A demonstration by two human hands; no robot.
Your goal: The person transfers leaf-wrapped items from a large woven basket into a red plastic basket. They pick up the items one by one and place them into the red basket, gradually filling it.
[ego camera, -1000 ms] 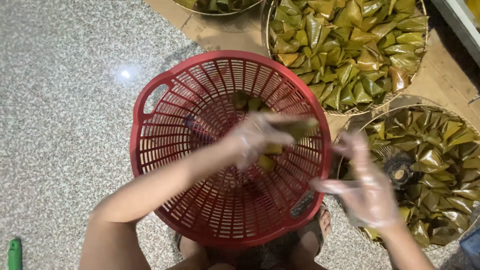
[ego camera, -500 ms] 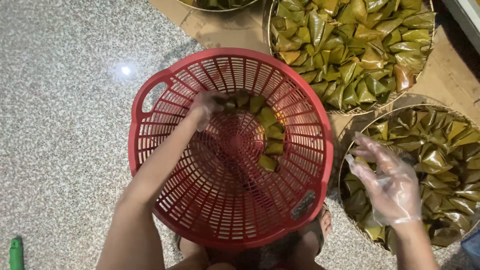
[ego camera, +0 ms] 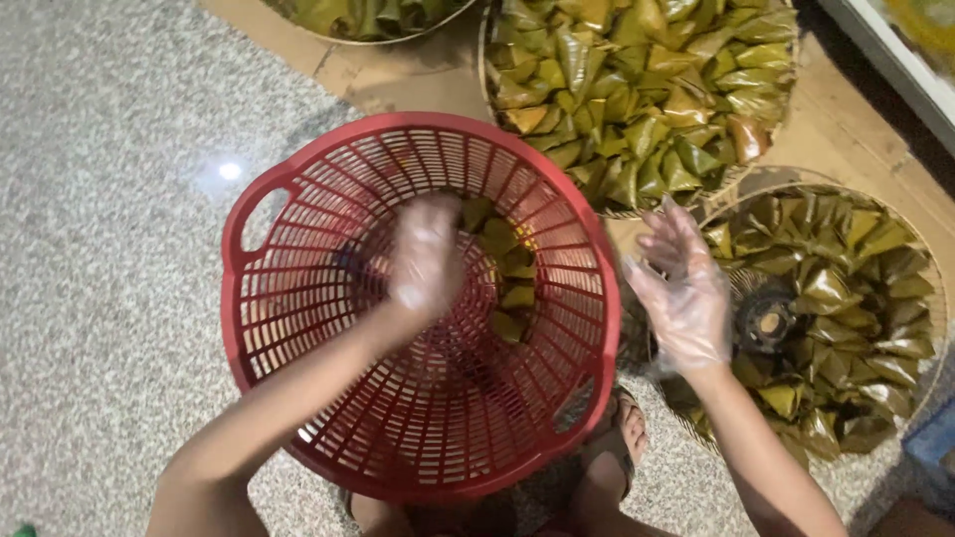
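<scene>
A round red plastic basket (ego camera: pixel 298 328) with slotted walls stands on the floor in front of me. Several green leaf-wrapped parcels (ego camera: pixel 505 267) lie against its far right wall. My left hand (ego camera: pixel 426 261), in a thin clear glove, is inside the basket just left of those parcels; it is blurred and I cannot tell what it holds. My right hand (ego camera: pixel 681 288), also gloved, hovers open with fingers spread between the basket's right rim and a round woven tray (ego camera: pixel 925 259) of the same parcels.
A second woven tray (ego camera: pixel 637 89) heaped with leaf parcels sits behind the basket, a third tray (ego camera: pixel 368 15) at the top edge. Brown cardboard (ego camera: pixel 398 80) lies under the trays. Speckled stone floor (ego camera: pixel 109 199) spreads left. My sandalled foot (ego camera: pixel 622 438) is below the basket.
My left hand has drawn back from the basket's far wall toward its middle. My right hand has risen and shifted left, away from the right tray, toward the basket's rim.
</scene>
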